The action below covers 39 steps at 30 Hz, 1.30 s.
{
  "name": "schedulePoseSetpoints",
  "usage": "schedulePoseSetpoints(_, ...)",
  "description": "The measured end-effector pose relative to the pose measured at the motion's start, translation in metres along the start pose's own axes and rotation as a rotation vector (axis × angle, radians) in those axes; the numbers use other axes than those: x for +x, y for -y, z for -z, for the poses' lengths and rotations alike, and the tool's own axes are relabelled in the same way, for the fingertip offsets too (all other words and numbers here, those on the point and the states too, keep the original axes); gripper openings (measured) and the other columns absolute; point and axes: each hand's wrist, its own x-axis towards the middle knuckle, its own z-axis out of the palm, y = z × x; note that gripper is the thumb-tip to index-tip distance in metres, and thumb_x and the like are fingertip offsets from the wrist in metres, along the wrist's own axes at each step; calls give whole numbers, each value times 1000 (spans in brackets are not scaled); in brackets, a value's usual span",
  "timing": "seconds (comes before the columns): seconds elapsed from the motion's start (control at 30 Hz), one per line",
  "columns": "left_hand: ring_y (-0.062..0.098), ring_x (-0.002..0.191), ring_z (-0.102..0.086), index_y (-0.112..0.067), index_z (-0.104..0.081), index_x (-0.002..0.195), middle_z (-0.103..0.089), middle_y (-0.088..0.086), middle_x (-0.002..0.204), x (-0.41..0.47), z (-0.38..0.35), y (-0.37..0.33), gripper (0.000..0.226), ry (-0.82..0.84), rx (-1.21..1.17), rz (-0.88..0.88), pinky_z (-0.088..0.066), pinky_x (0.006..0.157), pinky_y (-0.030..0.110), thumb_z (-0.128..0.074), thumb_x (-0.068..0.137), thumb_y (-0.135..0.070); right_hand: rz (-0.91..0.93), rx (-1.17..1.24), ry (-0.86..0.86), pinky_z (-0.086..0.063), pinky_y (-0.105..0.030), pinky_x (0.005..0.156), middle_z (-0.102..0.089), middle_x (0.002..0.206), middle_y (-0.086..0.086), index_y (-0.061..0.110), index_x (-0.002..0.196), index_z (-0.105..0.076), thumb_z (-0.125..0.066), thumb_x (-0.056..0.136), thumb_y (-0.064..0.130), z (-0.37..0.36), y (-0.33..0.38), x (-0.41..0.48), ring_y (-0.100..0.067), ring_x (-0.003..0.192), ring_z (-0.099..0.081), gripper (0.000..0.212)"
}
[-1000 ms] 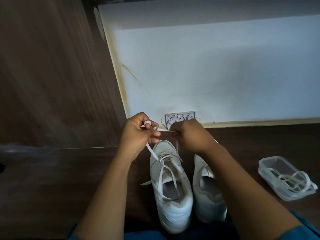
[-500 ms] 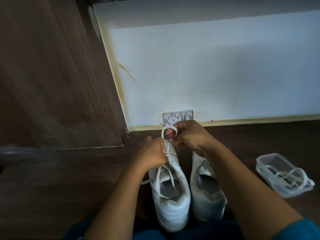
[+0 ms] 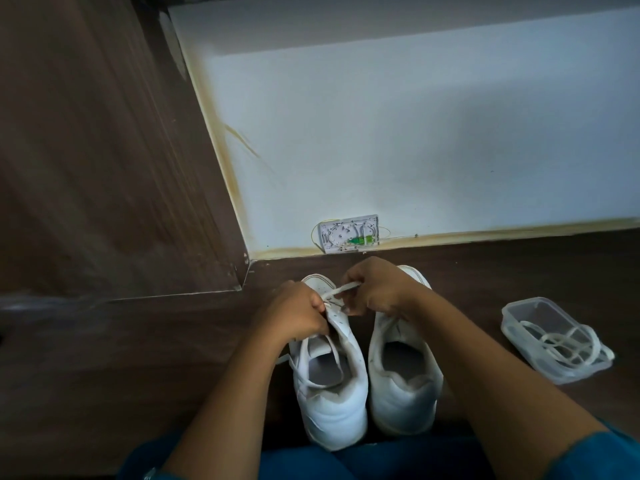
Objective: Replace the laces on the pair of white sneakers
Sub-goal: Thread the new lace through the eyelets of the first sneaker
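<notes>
Nearest, two white low-top sneakers stand on dark wood-grain floor (image 3: 104, 375), heels toward the viewer, sides touching. Over the left sneaker (image 3: 329, 396), the left hand (image 3: 294, 311) curls its fingers round the forepart. The right hand (image 3: 375, 289) pinches the flat white lace (image 3: 341, 289), covering the toe of the right sneaker (image 3: 405, 386). To the right, apart from the shoes, a clear rectangular plastic tub (image 3: 526, 301) holds coiled white laces (image 3: 562, 342), one loop over its rim. Floor lies open to the left. Beyond the toes, a white wall box (image 3: 349, 233) sits at the foot of the white wall (image 3: 415, 133).
</notes>
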Motion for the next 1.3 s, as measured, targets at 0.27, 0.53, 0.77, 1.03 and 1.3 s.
schedulePoseSetpoints(0.27, 14, 73, -63, -10, -75, 83, -68, 1, 75, 2, -6, -4, 17, -37, -194, 113, -46, 66, 20, -73, 69, 0, 134, -332, -85, -34, -16, 71, -69, 106, -2, 12, 105, -73, -68, 85, 19, -10, -1, 2, -15, 98, -60, 21)
schedulePoseSetpoints(0.53, 18, 74, -64, -7, -75, 86, -72, 8, 83, 4, -7, 0, 19, -39, -243, 130, -52, 71, 26, -69, 71, 4, 226, -471, -96, -37, -16, 76, -69, 107, 0, 16, 103, -73, -68, 84, 19, -11, 2, 7, -14, 102, -61, 20)
schedulePoseSetpoints(0.77, 10, 54, -52, -6, -74, 79, -60, -1, 59, 1, -6, -2, 19, -42, -227, 114, -41, 53, 17, -64, 70, 8, 279, -461, -98, -38, -20, 69, -71, 98, -6, 15, 100, -73, -68, 81, 12, -14, 9, 6, -19, 93, -63, 20)
schedulePoseSetpoints(1.03, 18, 61, -53, -14, -68, 56, -61, 9, 61, 5, -9, 5, 28, -20, -287, 85, -44, 61, 27, -61, 66, 11, 195, -255, -38, -50, -30, 79, -67, 102, -6, 15, 101, -69, -66, 73, 5, -10, 8, -1, -21, 95, -63, 30)
schedulePoseSetpoints(1.3, 18, 59, -47, 7, -61, 61, -48, 10, 64, 1, 5, -10, 8, -255, -377, 40, -34, 57, 30, -60, 60, -1, 67, 69, 160, -53, -30, 70, -63, 91, -4, 13, 112, -60, -74, 64, 6, -5, 7, -10, -16, 77, -62, 51)
